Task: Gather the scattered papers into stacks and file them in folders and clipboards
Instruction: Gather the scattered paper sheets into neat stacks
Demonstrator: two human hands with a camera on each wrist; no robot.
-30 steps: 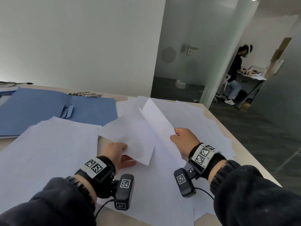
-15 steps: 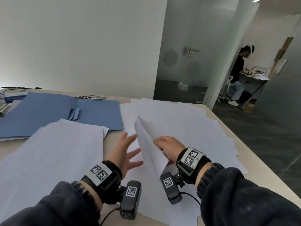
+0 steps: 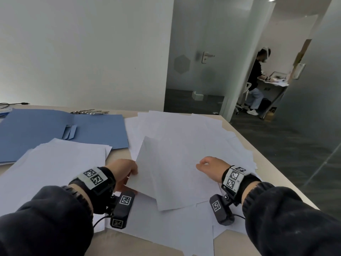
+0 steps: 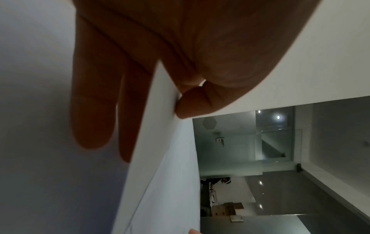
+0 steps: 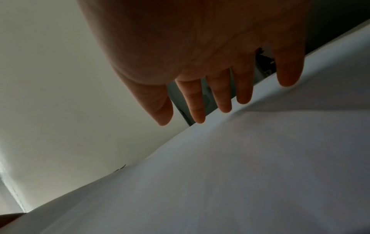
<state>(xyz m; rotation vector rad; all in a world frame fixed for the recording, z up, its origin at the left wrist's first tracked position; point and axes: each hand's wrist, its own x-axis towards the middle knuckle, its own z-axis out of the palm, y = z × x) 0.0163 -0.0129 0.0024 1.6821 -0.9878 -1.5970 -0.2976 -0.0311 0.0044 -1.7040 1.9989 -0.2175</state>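
On table, left hand pinches sheet (right hand relaxed).

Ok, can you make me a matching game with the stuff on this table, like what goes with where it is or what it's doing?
Things:
1. blue folder
2. left hand
3. right hand
4. neat paper stack

Places or states:
A. open, fingers straight over the scattered sheets
B. lying open flat at the far left of the table
C. pinching the edge of a white sheet
D. just in front of the folder, on the left

Pairs: 1-B, 2-C, 3-A, 4-D
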